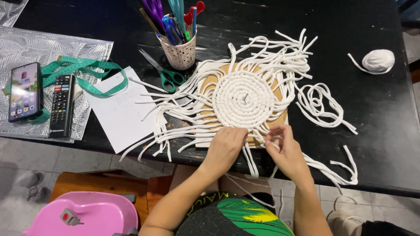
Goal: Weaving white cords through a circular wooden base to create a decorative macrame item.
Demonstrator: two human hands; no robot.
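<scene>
You're weaving the white cord coil mat (243,98) on its cork board (209,81), left hand (225,146) pressing flat on its near rim, right hand (283,146) pinching a loose cord strand (272,140) beside that rim; next probably needs tucking it under.

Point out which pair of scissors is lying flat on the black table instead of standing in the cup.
The green-handled scissors, lying open beside the white perforated cup. The purple, blue and red-handled pairs all stand handles-up inside that cup.
</scene>
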